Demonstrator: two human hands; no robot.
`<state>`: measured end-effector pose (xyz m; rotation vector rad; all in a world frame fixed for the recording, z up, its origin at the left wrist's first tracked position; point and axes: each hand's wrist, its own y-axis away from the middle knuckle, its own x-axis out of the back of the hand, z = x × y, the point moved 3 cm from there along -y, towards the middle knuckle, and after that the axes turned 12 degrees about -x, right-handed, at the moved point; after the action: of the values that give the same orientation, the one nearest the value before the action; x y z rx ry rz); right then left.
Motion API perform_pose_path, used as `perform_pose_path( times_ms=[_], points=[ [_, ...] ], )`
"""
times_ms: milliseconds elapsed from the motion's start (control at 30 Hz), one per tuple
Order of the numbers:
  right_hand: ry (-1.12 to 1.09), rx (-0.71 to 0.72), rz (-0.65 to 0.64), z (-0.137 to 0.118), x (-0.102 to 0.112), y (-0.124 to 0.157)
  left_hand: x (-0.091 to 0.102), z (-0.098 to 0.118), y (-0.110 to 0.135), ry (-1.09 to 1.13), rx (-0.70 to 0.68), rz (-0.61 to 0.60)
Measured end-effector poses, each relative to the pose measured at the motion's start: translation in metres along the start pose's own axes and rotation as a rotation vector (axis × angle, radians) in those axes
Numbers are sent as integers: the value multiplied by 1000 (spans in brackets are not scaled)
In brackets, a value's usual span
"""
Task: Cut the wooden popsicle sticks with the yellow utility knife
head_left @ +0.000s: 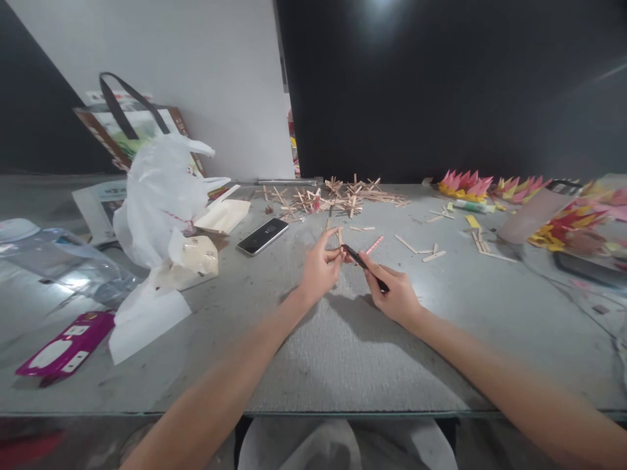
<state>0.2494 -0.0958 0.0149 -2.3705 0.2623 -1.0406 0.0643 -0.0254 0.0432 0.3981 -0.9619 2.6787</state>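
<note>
Both hands meet above the middle of the grey table. My right hand (394, 294) is wrapped round a slim black tool (362, 261), its tip pointing up and left; whether it is a knife or a pen I cannot tell. Close to that tip, my left hand (322, 264) pinches what looks like a small wooden stick (339, 236), partly covered by the fingers. A red-and-white patterned strip (375, 245) shows just behind the tool. Beyond the hands lies a loose heap of flat wooden sticks (353, 198).
Left are a black phone (263, 236), a white plastic bag (157, 189), a clear bottle (68, 254) and a purple packet (68, 346). Right are short sticks (434, 253), pink-and-yellow paper flowers (465, 186), a tumbler (533, 212) and a cable (553, 284). A dark panel (441, 91) stands behind.
</note>
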Motion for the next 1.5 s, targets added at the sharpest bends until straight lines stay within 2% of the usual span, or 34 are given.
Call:
perform_pose_path(
  times_ms=[100, 267, 467, 667, 867, 967, 1133, 1333, 1500],
  points=[
    [10, 2, 6, -2, 1, 0, 3, 1, -1, -80, -37, 0],
    [6, 6, -6, -1, 0, -1, 5, -1, -5, -157, -76, -101],
    [4, 29, 30, -2, 1, -2, 5, 8, -3, -126, -52, -17],
    [12, 33, 25, -1, 2, -4, 6, 3, -5, -199, -110, -114],
    [-4, 28, 30, -4, 5, -4, 4, 6, -2, -56, -36, -2],
    [0, 31, 31, -4, 6, -5, 5, 8, -2, -116, -71, -14],
    [3, 44, 27, -3, 6, -5, 6, 4, -3, -212, -108, -99],
    [0, 42, 39, -7, 8, -7, 3, 8, -1, -66, -68, 3],
    [13, 33, 45, -6, 8, -5, 6, 9, -3, -204, -154, -37]
  ],
)
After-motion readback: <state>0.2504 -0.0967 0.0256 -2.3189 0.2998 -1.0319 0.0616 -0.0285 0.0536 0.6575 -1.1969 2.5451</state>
